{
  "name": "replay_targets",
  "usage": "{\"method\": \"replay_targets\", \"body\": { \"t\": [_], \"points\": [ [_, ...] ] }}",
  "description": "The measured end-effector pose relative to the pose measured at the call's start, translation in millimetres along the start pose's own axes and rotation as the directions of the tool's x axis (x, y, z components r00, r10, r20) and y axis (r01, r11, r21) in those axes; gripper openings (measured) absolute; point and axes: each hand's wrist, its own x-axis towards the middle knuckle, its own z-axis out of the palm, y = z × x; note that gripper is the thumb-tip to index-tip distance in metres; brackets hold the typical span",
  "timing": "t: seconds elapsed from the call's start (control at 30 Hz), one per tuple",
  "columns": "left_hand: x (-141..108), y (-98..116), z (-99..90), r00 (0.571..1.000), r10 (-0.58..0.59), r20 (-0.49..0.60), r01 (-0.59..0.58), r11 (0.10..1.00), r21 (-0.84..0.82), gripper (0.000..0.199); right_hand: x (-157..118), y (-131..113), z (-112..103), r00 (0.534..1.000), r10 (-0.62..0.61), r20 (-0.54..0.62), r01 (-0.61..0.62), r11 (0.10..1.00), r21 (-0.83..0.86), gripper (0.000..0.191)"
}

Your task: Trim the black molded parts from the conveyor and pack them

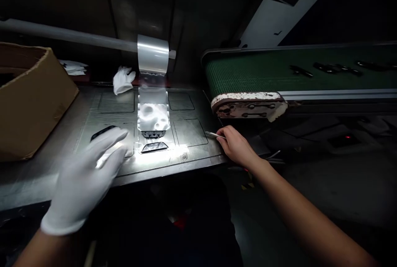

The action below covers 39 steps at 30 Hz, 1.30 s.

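My left hand (pixel 83 176), in a white glove and slightly blurred, hovers over the left of the metal table with fingers stretched and thumb apart. Just past its fingertips lies a glossy black part (pixel 104 132), partly hidden by the hand. My bare right hand (pixel 234 145) is closed in a pinch on a thin, pale tool with a pointed tip (pixel 212 134), near the table's right edge. Between the hands, a strip of clear film (pixel 153 114) hangs from a roll (pixel 153 54) onto the table. A black part (pixel 154 134) shows at its lower end, and a trapezoid black piece (pixel 154 147) lies below that.
At left stands an open cardboard box (pixel 34 106). A crumpled white glove (pixel 123 80) lies at the table's back, beside the film. To the right, a green conveyor belt (pixel 248 72) carries several black parts (pixel 328 68). A bar (pixel 77 37) holds the roll.
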Motion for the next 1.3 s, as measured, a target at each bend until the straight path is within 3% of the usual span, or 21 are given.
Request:
{"method": "replay_targets", "body": {
  "t": [0.07, 0.13, 0.23, 0.33, 0.5, 0.57, 0.63, 0.83, 0.93, 1.0, 1.13, 1.2, 1.3],
  "points": [
    [24.3, -7.0, 12.3, 0.967, 0.231, 0.106, -0.248, 0.948, 0.200, 0.044, 6.8, -15.1, -2.4, 0.999, -0.004, -0.040, 0.006, 0.999, 0.046, 0.027],
    [41.3, -15.1, 22.3, 0.925, 0.296, 0.238, -0.364, 0.867, 0.341, 0.043, 17.9, -40.5, -7.3, 0.998, -0.056, -0.034, 0.059, 0.993, 0.100, 0.028],
    [50.4, -24.1, 31.5, 0.905, 0.265, 0.333, -0.392, 0.823, 0.411, 0.038, 41.3, -88.4, -11.9, 0.968, -0.242, 0.063, 0.230, 0.960, 0.161, 0.035],
    [48.1, -27.2, 34.7, 0.904, 0.265, 0.336, -0.396, 0.818, 0.417, 0.037, 68.3, -134.0, -9.5, 0.898, -0.407, 0.166, 0.397, 0.913, 0.089, 0.042],
    [46.3, -27.5, 34.2, 0.900, 0.250, 0.358, -0.394, 0.819, 0.417, 0.034, 95.7, -175.0, -1.0, 0.826, -0.485, 0.286, 0.507, 0.862, -0.004, 0.043],
    [47.1, -27.2, 34.1, 0.899, 0.248, 0.361, -0.396, 0.814, 0.425, 0.035, 95.0, -170.6, -0.4, 0.816, -0.493, 0.302, 0.522, 0.852, -0.021, 0.044],
    [47.9, -27.2, 34.1, 0.900, 0.251, 0.357, -0.395, 0.815, 0.424, 0.036, 86.6, -150.5, -3.2, 0.824, -0.489, 0.287, 0.525, 0.849, -0.063, 0.044],
    [48.5, -28.7, 31.8, 0.895, 0.265, 0.358, -0.401, 0.830, 0.389, 0.036, 31.6, -37.0, -23.2, 0.932, -0.307, 0.192, 0.340, 0.924, -0.173, 0.039],
    [46.1, -19.9, 30.0, 0.885, 0.343, 0.316, -0.441, 0.835, 0.328, 0.029, 10.0, -2.1, -18.8, 0.976, -0.190, 0.107, 0.204, 0.969, -0.141, 0.040],
    [43.6, -7.5, 31.3, 0.837, 0.409, 0.363, -0.515, 0.812, 0.274, 0.023, 5.3, 0.8, -7.0, 0.989, -0.147, 0.026, 0.149, 0.985, -0.083, 0.043],
    [40.8, 18.9, 43.3, 0.711, 0.467, 0.526, -0.666, 0.688, 0.289, 0.020, 14.7, -24.2, 22.4, 0.986, -0.146, -0.082, 0.148, 0.989, 0.020, 0.046],
    [41.6, 26.2, 49.7, 0.696, 0.487, 0.528, -0.698, 0.632, 0.338, 0.024, 21.0, -37.5, 34.1, 0.981, -0.147, -0.128, 0.155, 0.986, 0.061, 0.045],
    [40.7, 28.1, 50.1, 0.714, 0.514, 0.475, -0.689, 0.633, 0.352, 0.021, 24.7, -44.9, 42.9, 0.970, -0.124, -0.210, 0.154, 0.979, 0.131, 0.042]
  ]
}}
